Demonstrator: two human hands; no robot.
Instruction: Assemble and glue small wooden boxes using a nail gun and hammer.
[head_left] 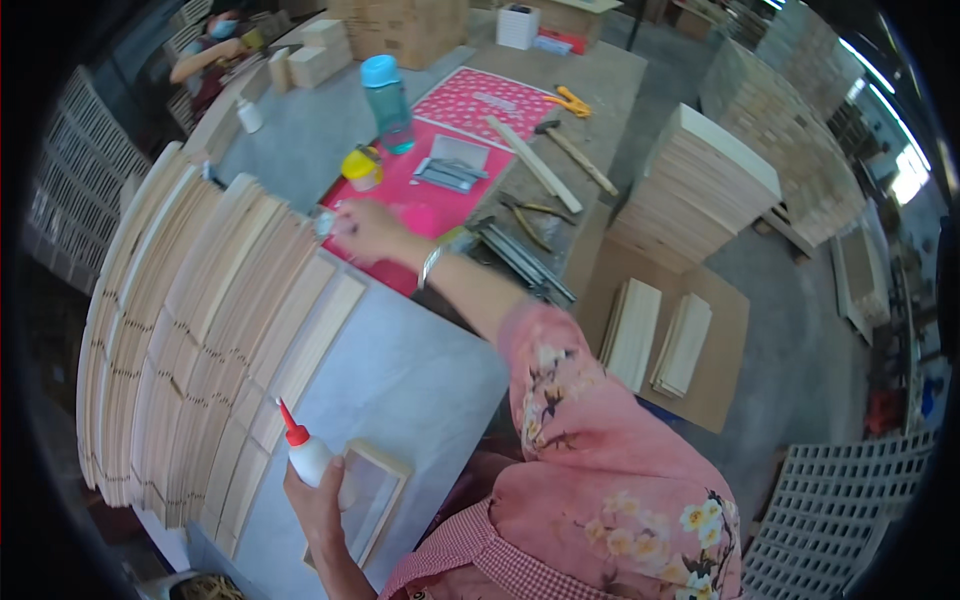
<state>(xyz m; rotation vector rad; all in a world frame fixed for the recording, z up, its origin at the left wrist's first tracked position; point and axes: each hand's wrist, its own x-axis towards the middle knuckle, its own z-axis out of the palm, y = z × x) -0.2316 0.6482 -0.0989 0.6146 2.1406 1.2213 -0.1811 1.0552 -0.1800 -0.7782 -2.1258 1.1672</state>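
My left hand (318, 508) is wrapped round a white glue bottle (311, 460) with a red pointed nozzle, which tilts up and to the left. Beside that hand a small rectangular wooden frame (402, 478) lies on the pale tabletop (440, 350). My right arm stretches across to the far side, where my right hand (372, 232) is closed, slightly smeared by motion. A small pale thing (323, 224) shows at its fingertips, too unclear to name. Close to its left stand long rows of notched wooden strips (215, 320).
Past my right hand are a yellow-lidded jar (362, 168), a blue-capped bottle (388, 105) and metal strips (450, 174) on a pink sheet. Pliers (535, 218) and a hammer (578, 158) lie farther right. Stacked boards (690, 190) stand right; a co-worker (215, 55) sits far left.
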